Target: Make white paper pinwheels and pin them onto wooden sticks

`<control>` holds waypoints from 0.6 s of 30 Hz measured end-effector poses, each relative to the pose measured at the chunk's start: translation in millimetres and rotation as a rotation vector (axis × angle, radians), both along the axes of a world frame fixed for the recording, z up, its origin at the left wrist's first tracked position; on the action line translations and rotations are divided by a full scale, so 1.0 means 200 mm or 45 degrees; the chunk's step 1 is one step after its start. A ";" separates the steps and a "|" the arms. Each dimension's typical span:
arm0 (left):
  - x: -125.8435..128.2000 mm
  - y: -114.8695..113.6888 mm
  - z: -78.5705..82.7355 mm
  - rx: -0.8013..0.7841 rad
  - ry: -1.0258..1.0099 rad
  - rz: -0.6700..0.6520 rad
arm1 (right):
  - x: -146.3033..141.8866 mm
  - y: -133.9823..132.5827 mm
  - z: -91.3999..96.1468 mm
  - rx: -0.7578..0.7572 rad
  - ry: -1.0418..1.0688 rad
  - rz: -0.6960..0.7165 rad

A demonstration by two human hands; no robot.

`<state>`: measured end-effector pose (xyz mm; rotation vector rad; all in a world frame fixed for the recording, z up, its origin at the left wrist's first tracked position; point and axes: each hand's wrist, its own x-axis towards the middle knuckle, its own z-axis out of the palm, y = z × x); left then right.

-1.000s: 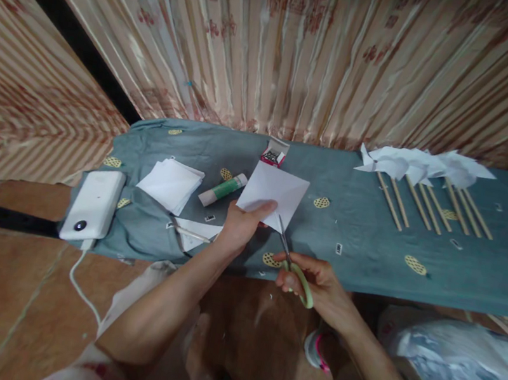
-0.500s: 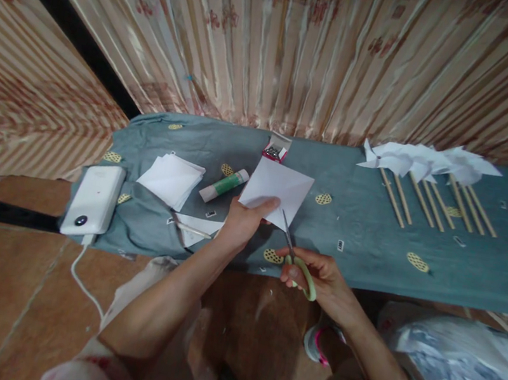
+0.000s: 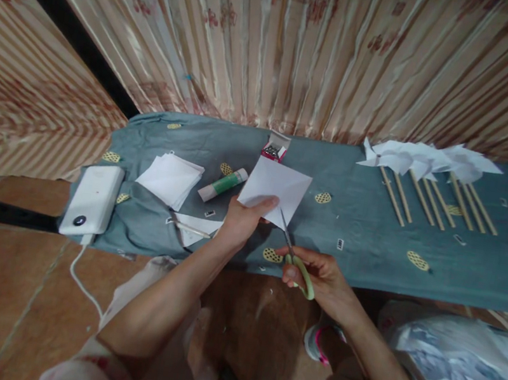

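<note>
The square white paper (image 3: 265,182) is over the middle of the cloth-covered table (image 3: 378,261), pinched by the left hand (image 3: 240,219), thumb on top. The right hand's (image 3: 318,274) fingers grip the scissors (image 3: 308,287), blades at the paper's near right corner. Both have barely shifted since a second ago, so cutting seems little advanced. A glue stick (image 3: 222,185) lies left, white pinwheels (image 3: 432,160) far right.

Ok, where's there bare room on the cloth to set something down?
The widest bare patch of teal cloth runs right of the scissors, on the near side of the paper pinwheels, reaching between them and the held paper square. It is crowded left of that square, with glue stick, paper stack and white device, and behind it, at the small box.
</note>
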<state>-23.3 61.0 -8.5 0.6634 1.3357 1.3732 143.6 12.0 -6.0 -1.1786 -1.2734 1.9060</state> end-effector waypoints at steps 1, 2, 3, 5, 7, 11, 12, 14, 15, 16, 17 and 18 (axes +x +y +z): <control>0.00 0.00 0.00 -0.002 -0.008 0.004 | 0.00 0.00 0.00 -0.010 0.008 -0.004; 0.00 0.00 0.01 -0.003 -0.017 0.010 | 0.00 0.00 0.01 -0.021 0.017 -0.008; 0.00 0.00 0.01 -0.004 -0.025 0.016 | -0.01 0.00 0.01 -0.035 0.025 -0.014; 0.01 0.00 0.01 -0.005 -0.037 0.020 | -0.01 0.00 0.01 -0.060 0.037 -0.024; 0.01 0.00 0.00 0.007 -0.053 0.014 | -0.01 0.00 0.01 -0.072 0.042 -0.028; 0.00 0.00 0.00 0.022 -0.052 0.008 | 0.00 0.00 0.00 -0.061 0.046 -0.034; 0.00 0.00 -0.01 0.021 -0.046 0.007 | 0.00 0.00 0.00 -0.059 0.045 -0.032; 0.00 0.00 -0.01 0.022 -0.042 0.002 | 0.00 0.00 -0.01 -0.058 0.036 -0.025; 0.00 0.00 -0.01 0.023 -0.045 -0.002 | 0.00 0.00 -0.01 -0.062 0.031 -0.024; 0.00 0.00 -0.01 0.022 -0.048 -0.006 | 0.00 0.01 -0.01 -0.068 0.026 -0.025; 0.00 0.00 -0.01 0.022 -0.054 -0.011 | 0.00 0.01 -0.01 -0.075 0.022 -0.028; 0.00 0.00 -0.01 0.022 -0.061 -0.016 | 0.00 0.01 -0.01 -0.083 0.020 -0.033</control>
